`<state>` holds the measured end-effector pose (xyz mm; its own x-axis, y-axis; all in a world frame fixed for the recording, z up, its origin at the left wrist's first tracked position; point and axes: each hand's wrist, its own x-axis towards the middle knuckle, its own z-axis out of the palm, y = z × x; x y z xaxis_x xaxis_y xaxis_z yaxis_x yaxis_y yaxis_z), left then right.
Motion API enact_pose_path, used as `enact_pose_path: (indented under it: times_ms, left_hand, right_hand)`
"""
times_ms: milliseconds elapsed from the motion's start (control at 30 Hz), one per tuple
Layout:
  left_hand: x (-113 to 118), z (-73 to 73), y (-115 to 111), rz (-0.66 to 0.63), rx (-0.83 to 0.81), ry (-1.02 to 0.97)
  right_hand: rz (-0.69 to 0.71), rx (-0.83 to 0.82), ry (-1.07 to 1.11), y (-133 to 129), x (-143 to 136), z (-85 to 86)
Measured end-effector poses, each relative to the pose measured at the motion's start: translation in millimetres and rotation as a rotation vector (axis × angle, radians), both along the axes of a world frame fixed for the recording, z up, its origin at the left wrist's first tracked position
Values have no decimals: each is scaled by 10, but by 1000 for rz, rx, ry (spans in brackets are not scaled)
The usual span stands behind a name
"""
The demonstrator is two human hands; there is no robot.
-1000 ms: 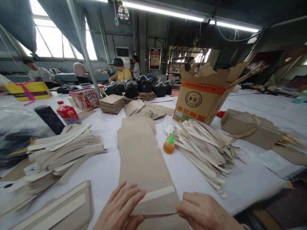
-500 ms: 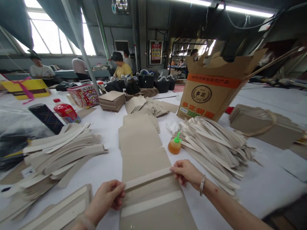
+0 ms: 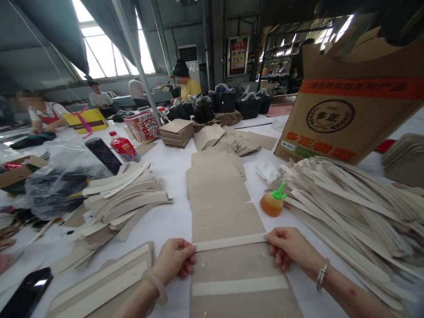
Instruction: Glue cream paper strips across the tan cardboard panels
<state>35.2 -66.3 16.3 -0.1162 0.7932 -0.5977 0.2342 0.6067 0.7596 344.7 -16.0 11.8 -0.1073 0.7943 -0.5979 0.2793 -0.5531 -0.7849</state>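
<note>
A pale narrow strip (image 3: 230, 242) lies across a grey-beige board (image 3: 238, 265), along its far edge. My left hand (image 3: 177, 258) pinches the strip's left end, and my right hand (image 3: 286, 247) pinches its right end. Nearer to me, a second pale strip (image 3: 240, 285) crosses the same board. Overlapping boards (image 3: 220, 181) run away from me beyond it. To the right, past my right hand, stands a round bottle of amber liquid (image 3: 272, 205) with a green nozzle. Small glossy spots show on the board.
Loose strips are piled at left (image 3: 126, 194) and right (image 3: 344, 203). Boards with strips (image 3: 102, 282) lie at lower left, beside a phone (image 3: 26, 291). A large carton (image 3: 344, 119) stands at back right. A red bottle (image 3: 124, 148) and black baskets (image 3: 223, 100) are farther back; people sit beyond.
The view has turned left, bringing the phone and another person into sight. The strip between my hands now lies nearly level along the board's far edge instead of slanting; both hands keep their pinch.
</note>
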Motion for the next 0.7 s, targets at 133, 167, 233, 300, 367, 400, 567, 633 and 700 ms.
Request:
enact_pose_path:
  times_ms: [133,167,233,300,367,400,567,633,700]
  left_hand:
    - [-5,-36,17,13,-3,13]
    - [-6,-42,21,14,-6,14]
    - [-5,-55,25,17,-13,16]
    - [-3,-66,27,24,-19,20]
    - [1,-71,29,33,-21,28]
    - [4,-69,29,36,-22,31]
    - [30,-15,8,12,-20,23]
    - [31,-15,-5,-16,-17,9]
    - [21,-55,-11,-21,-12,7]
  right_hand:
    - [-9,-10,-34,4,-17,0]
    - [-10,-9,-47,1,-20,-2]
    - [-13,-8,-65,-3,-21,-14]
    - [-21,-12,-77,-3,-22,-28]
    - [-31,-16,-85,2,-24,-34]
    - [-37,-17,-88,4,-26,-31]
    - [-74,13,-63,-20,-48,-3]
    - [-85,37,-44,-33,-59,-15]
    - [-96,49,-42,-34,-65,-49]
